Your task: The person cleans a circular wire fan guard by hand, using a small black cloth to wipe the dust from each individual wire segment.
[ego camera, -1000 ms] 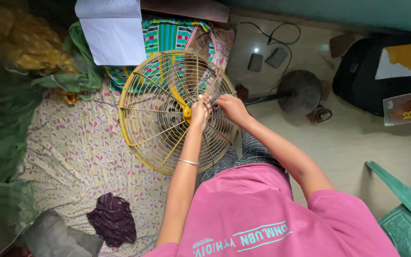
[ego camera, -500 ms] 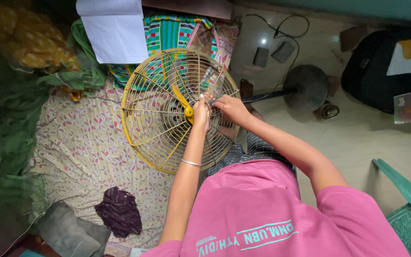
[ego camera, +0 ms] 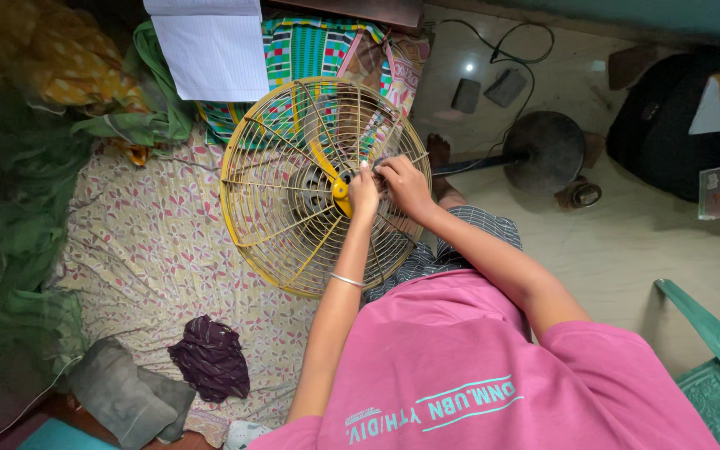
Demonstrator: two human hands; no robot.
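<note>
Both hands at centre of yellow fan guard [ego camera: 281, 208], lying tilted on floral bedsheet [ego camera: 143, 258]: left hand [ego camera: 363, 193] fingers curled on wires, right hand [ego camera: 406, 185] pinching wire beside hub; grip contents unclear.

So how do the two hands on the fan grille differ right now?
The left hand sits at the yellow hub of the yellow fan grille, while the right hand is beside it, further from the hub. The left wrist wears a thin bangle; the right wrist is bare. The left forearm runs nearly straight up; the right comes in at a slant. Both hands are bare and touch the grille wires.
</note>
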